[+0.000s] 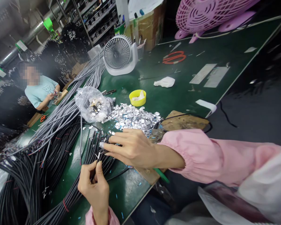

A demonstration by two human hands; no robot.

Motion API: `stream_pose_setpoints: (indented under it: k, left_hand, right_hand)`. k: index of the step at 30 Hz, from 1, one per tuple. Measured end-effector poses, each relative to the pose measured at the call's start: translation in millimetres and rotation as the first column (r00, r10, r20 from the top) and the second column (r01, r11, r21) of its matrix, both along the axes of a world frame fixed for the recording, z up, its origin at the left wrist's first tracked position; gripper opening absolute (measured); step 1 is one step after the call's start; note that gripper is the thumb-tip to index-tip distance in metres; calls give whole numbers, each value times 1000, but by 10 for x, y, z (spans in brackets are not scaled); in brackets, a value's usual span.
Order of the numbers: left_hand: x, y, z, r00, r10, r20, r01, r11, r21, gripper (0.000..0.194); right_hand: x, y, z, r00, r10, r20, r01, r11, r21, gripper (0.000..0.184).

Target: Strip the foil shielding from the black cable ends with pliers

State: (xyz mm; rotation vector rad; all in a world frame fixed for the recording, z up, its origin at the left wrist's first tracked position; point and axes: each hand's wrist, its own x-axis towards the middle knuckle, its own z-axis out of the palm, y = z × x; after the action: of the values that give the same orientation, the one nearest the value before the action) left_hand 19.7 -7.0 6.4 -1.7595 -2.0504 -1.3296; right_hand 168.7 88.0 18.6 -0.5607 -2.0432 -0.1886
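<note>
My left hand [93,184] is closed, pinching a black cable [98,158] near its end, where pale or silvery strands stick out. Directly above it, my right hand [133,148] reaches in from the right, palm down. Its fingers are long and partly spread, with white coverings on two tips; the thumb is hidden. A dark, thin thing shows at its index fingertip by the cable end, too small to name. Beneath and beyond both hands lies a bundle of black cables [70,195], tied with a red band [65,205].
Silvery foil scraps [133,117] are heaped beyond my right hand, near a plastic bag [93,104] and a yellow dish [137,97]. Grey cables [63,107] run along the left. A white fan [119,54], orange scissors [175,57] and a pink fan [201,15] stand farther back. A co-worker [41,89] sits at left.
</note>
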Motion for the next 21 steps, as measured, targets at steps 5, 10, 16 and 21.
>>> stream_pose_setpoints:
  k: [5,10,16,21]
  left_hand:
    - [-9,-6,9,1000,-19,-3,19,1000,-25,15]
    - [-6,4,17,999,-44,-17,43,998,-37,20]
    - [24,34,43,995,-73,-64,68,995,-71,25]
    - [63,41,103,996,-50,-70,45,996,-82,30]
  right_hand:
    - [2,0,10,1000,5,-1,-5,1000,-2,19]
    - [6,3,-1,1000,3,-1,-3,1000,0,20]
    - [-3,-17,-21,997,64,44,-64,998,3,20]
    - [-1,-4,-16,999,34,18,-34,999,-8,20]
